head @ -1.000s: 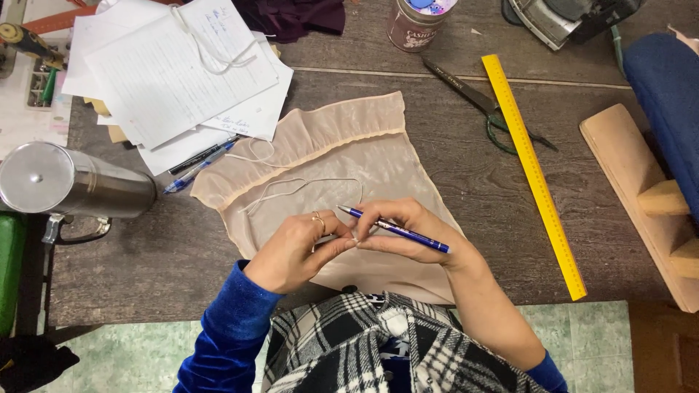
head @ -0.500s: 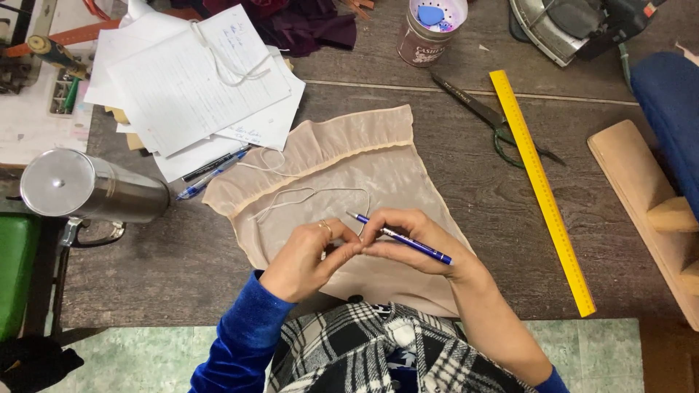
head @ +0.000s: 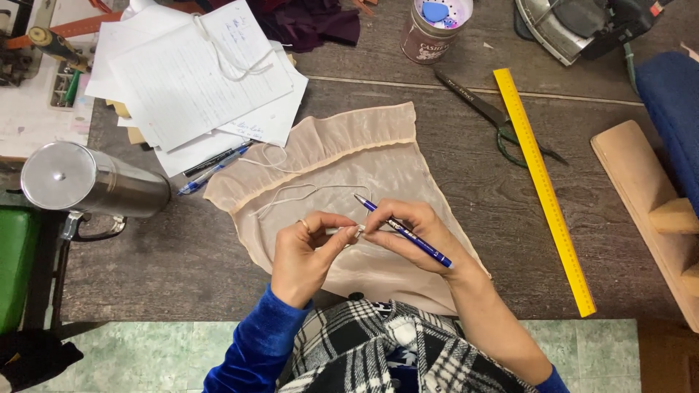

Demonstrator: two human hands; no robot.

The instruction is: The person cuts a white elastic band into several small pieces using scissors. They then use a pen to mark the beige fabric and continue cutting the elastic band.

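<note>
Peach fabric (head: 378,156) mid-table; our left hand (head: 302,255), right hand (head: 408,233) pinch cord end (head: 357,231), right also gripping pen (head: 404,231); keep pinch tight.

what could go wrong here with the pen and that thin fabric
The blue pen in the right hand points at the sheer beige fabric, so it might mark or snag it. The white cord pinched by the left hand lies loose and could slip free.

Pens (head: 404,233) – three; scissors (head: 495,116), ruler (head: 542,189) – one each.
</note>
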